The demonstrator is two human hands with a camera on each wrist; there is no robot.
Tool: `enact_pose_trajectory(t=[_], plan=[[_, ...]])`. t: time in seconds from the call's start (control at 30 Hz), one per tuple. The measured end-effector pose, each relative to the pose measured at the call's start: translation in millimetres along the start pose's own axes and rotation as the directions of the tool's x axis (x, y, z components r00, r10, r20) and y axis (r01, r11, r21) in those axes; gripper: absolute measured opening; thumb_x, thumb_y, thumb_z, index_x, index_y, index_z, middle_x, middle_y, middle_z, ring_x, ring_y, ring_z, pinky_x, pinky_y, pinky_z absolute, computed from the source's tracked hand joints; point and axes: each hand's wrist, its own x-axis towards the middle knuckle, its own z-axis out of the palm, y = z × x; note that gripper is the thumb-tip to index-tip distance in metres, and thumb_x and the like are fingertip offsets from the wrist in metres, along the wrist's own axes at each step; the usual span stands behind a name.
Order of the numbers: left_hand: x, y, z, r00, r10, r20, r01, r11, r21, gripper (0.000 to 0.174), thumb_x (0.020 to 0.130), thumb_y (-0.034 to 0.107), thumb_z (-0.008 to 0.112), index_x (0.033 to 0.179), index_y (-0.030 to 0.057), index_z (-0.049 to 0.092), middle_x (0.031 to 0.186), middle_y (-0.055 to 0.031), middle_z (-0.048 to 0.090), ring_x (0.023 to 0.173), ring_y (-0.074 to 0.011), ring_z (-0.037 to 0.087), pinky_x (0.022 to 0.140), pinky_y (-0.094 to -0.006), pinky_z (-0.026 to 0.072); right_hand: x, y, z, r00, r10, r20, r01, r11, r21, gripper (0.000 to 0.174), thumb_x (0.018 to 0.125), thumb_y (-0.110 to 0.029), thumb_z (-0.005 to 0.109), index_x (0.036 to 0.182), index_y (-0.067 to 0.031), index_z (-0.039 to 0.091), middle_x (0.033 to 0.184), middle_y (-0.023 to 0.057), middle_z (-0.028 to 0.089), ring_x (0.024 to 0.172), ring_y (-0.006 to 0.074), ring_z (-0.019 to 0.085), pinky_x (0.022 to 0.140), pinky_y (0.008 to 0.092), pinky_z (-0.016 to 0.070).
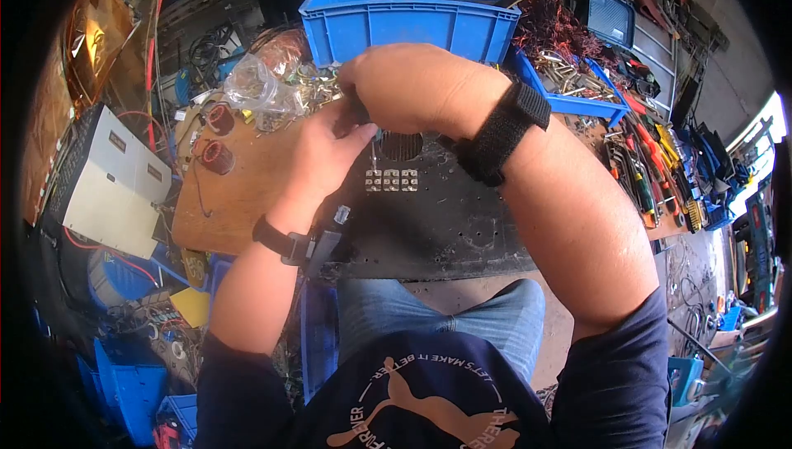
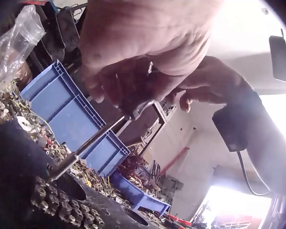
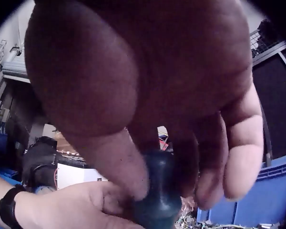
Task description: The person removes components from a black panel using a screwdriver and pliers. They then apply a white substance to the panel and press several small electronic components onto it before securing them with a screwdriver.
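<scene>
A screwdriver (image 2: 99, 137) stands tilted, its dark handle up between my hands and its tip down at a small metal terminal piece (image 1: 374, 180). This piece is the leftmost of three, lined up on a black plate (image 1: 429, 235). My right hand (image 1: 425, 86) reaches over from above; in the right wrist view its thumb and fingers hold the top of the dark teal handle (image 3: 158, 200). Lower down, my left hand (image 1: 324, 156) has its fingers around the handle, as the left wrist view shows. In the head view the hands hide most of the handle.
Behind the hands stands a large blue crate (image 1: 404, 24). A blue tray (image 1: 569, 90) of metal parts is to its right. Clear plastic (image 1: 256, 86), scrap and red coils (image 1: 217, 156) lie left. Hand tools (image 1: 643, 160) line the right edge.
</scene>
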Motion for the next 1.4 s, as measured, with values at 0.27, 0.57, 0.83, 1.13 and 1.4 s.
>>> enact_pose_trajectory(t=[0.27,0.57,0.83,1.13,1.4], plan=[[0,4,12,0.988,0.135,-0.069,-0.125,0.983,0.138,0.028,0.078,0.013,0.074,0.100,0.0015,0.060,0.089,-0.0059,0.067,0.082,-0.0135,0.061,0.075,-0.0294,0.0488,-3,-16,-5,0.996,0.081,0.022,-0.078,0.990,-0.114,0.023,0.080,-0.021,0.064,0.093,-0.0021,0.067,0.086,0.0191,0.068,0.086,0.0354,0.066,0.075,0.0410,0.0528],[-2,7,10,0.994,0.064,-0.090,-0.045,0.979,0.200,0.026,0.079,0.013,0.074,0.098,0.0012,0.060,0.086,-0.0049,0.066,0.078,-0.0131,0.060,0.073,-0.0282,0.0483,2,-14,2,0.994,0.110,0.009,-0.109,0.991,-0.072,0.027,0.079,-0.023,0.065,0.096,-0.0014,0.064,0.084,0.0180,0.068,0.085,0.0350,0.065,0.076,0.0417,0.0524],[-3,20,4,0.997,0.063,-0.034,-0.054,0.974,0.219,0.022,0.079,0.007,0.071,0.098,-0.0001,0.063,0.085,-0.0062,0.067,0.074,-0.0127,0.060,0.069,-0.0278,0.0486,-2,-5,-2,0.998,0.021,-0.064,-0.026,0.997,-0.077,0.023,0.084,-0.024,0.060,0.092,-0.0032,0.066,0.083,0.0181,0.067,0.085,0.0353,0.065,0.076,0.0431,0.0517],[-12,30,3,0.997,0.064,0.034,-0.068,0.987,0.144,0.027,0.079,0.004,0.069,0.105,-0.0025,0.063,0.085,-0.0089,0.068,0.076,-0.0151,0.063,0.073,-0.0279,0.0500,-13,1,-3,0.992,0.035,-0.117,-0.040,0.999,-0.035,0.027,0.086,-0.028,0.058,0.092,-0.0038,0.066,0.085,0.0186,0.067,0.085,0.0365,0.064,0.076,0.0439,0.0512],[-18,9,3,0.997,0.069,0.038,-0.072,0.993,0.098,0.025,0.080,0.003,0.069,0.104,-0.0027,0.064,0.085,-0.0090,0.068,0.077,-0.0162,0.063,0.072,-0.0291,0.0499,-13,-3,5,0.995,0.068,-0.072,-0.070,0.997,-0.021,0.029,0.086,-0.032,0.058,0.091,-0.0043,0.066,0.083,0.0181,0.067,0.083,0.0364,0.065,0.074,0.0434,0.0524]])
